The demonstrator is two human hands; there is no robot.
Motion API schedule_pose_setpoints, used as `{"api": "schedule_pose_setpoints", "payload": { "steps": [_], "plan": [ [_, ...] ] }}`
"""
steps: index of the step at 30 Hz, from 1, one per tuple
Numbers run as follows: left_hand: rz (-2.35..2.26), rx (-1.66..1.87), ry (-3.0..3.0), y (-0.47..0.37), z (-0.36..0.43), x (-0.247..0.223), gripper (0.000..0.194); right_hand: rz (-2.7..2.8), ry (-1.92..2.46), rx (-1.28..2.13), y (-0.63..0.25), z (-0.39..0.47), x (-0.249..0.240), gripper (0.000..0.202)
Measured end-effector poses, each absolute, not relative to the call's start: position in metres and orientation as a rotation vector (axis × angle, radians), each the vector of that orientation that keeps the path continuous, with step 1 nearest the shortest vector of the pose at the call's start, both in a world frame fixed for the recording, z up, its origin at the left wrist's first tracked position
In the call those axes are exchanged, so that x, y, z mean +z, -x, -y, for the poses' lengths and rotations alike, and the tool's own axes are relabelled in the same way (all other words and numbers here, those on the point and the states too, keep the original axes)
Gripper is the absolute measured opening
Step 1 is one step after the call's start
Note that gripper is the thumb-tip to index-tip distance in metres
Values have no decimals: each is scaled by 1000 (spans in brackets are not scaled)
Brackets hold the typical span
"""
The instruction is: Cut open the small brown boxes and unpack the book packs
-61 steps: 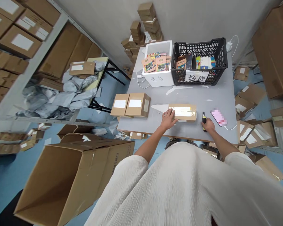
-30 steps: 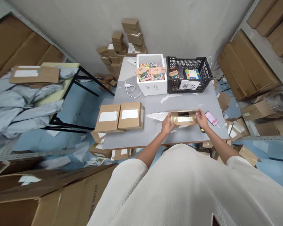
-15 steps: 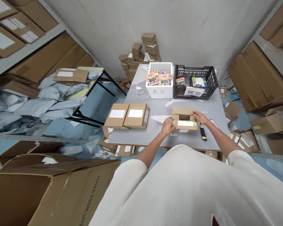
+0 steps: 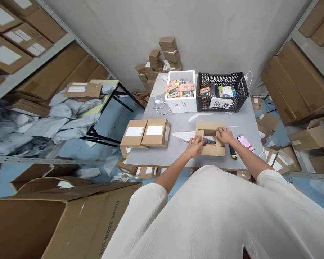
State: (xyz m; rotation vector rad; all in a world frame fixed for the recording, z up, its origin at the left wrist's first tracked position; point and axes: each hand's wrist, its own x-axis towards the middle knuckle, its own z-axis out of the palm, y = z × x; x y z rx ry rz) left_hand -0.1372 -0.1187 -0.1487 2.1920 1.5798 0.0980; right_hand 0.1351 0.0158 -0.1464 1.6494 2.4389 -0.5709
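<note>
A small cardboard box (image 4: 212, 151) stands on the grey table with its top flaps spread apart. Inside it lies something flat with a coloured picture (image 4: 211, 142), partly covered by the flaps and too small to identify. My left hand (image 4: 195, 146) is closed over the box's left flap. On the opposite side, my right hand (image 4: 225, 136) has its fingers curled over the right flap. A black and yellow utility knife (image 4: 233, 153) lies just right of the box, near my right forearm. Beyond that forearm rests a phone (image 4: 245, 142) with a pink screen.
Two labelled cartons (image 4: 154, 133) sit at the table's left. At the back stand a white foam box (image 4: 181, 107) of booklets and a black plastic crate (image 4: 223, 111). Grey parcels (image 4: 47, 127) cover a side table. A big open carton (image 4: 78, 223) is at lower left.
The box's front flap, with its tape and label, has folded outward toward me, so the contents now show. Both hands have shifted onto the side flaps. More of the phone is visible.
</note>
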Motion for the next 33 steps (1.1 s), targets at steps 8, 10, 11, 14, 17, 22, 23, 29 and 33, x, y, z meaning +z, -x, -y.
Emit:
{"api": "schedule_pose_setpoints", "payload": {
  "steps": [8,10,11,14,17,22,23,29,33],
  "plan": [
    [-1589,-2,-2281,136,110,-139,64,-2366,-1702,-384,-112,-3,-142,71],
    [-1662,91,-2300,141,121,-137,71,-2347,-1713,-391,-111,-3,-142,69],
    [-1723,139,-2291,145,126,-137,73,-2336,-1722,-402,-111,-4,-141,69],
    [-1931,247,-2199,157,138,-137,73,-2322,-1739,-461,-112,-6,-140,67],
    [-1993,249,-2106,168,136,-139,61,-2331,-1753,-535,-116,-9,-140,63],
    [-1751,82,-2078,175,98,-145,85,-2352,-1774,-634,-125,-13,-141,73],
    [-1709,66,-2085,174,88,-146,101,-2354,-1775,-658,-127,-14,-140,75],
    [-1529,-60,-2120,172,44,-154,157,-2437,-1834,-941,-154,-11,-139,85],
    [-1486,-101,-2114,174,39,-159,159,-2434,-2122,-1017,-190,7,-146,87]
  ]
}}
